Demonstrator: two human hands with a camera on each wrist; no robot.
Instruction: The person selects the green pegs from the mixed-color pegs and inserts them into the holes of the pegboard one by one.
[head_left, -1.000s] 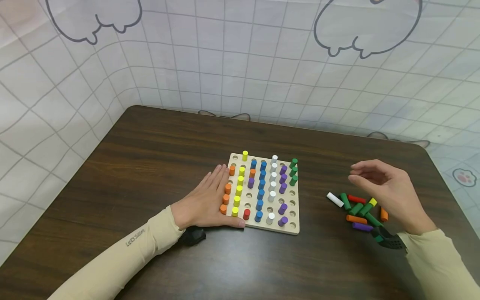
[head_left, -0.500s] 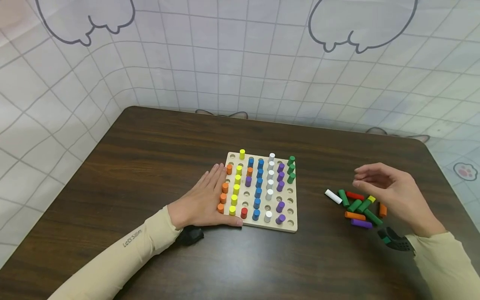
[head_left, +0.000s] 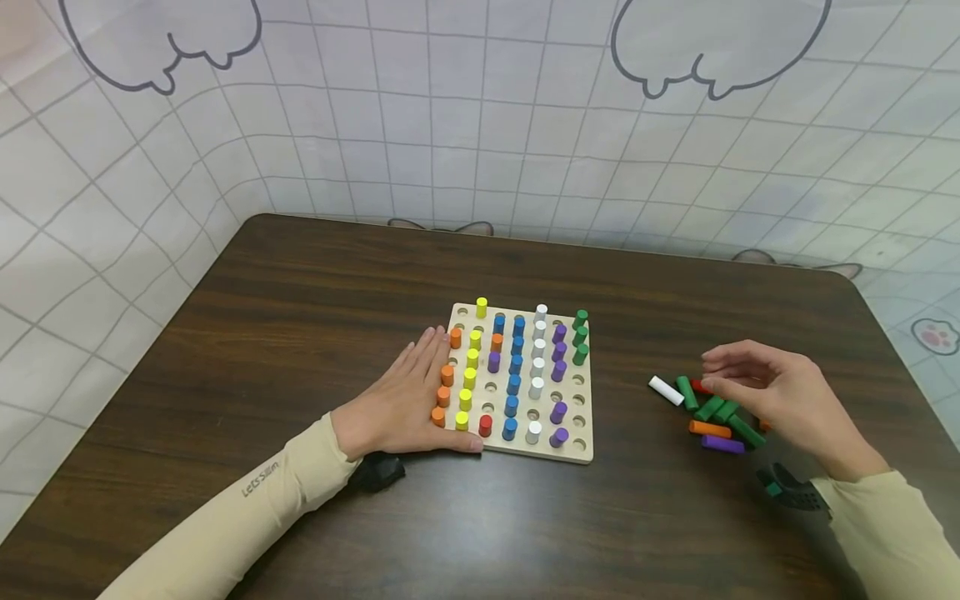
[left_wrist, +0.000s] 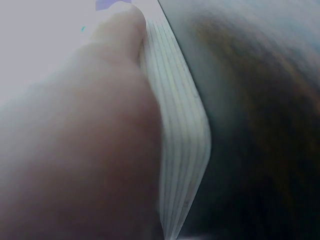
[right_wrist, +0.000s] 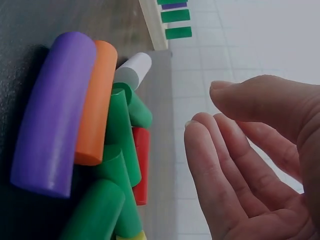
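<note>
Flat along the left edge of the wooden pegboard (head_left: 578, 453) lies my left hand (head_left: 401, 402), its thumb across the near left corner. Colored pegs stand in the board, among them blue, white, purple and green ones. In the left wrist view the hand (left_wrist: 90, 145) touches the board's layered side (left_wrist: 185, 135). My right hand (head_left: 783, 400) hovers above a loose pile with a purple peg (head_left: 723, 445), an orange peg (head_left: 709, 429) and several green ones. In the right wrist view, thumb and fingers of the right hand (right_wrist: 250, 155) are apart with nothing between them.
A loose white peg (head_left: 666, 391) lies on the pile's left side, on the dark wooden table (head_left: 337, 275). Behind the table hangs a light gridded cloth (head_left: 450, 125) with line drawings. Dark bands show at both wrists.
Above the loose pegs, my right hand has shifted down slightly and now covers the yellow peg and part of the red one. The left hand stays on the board. The head view has shifted a little.
</note>
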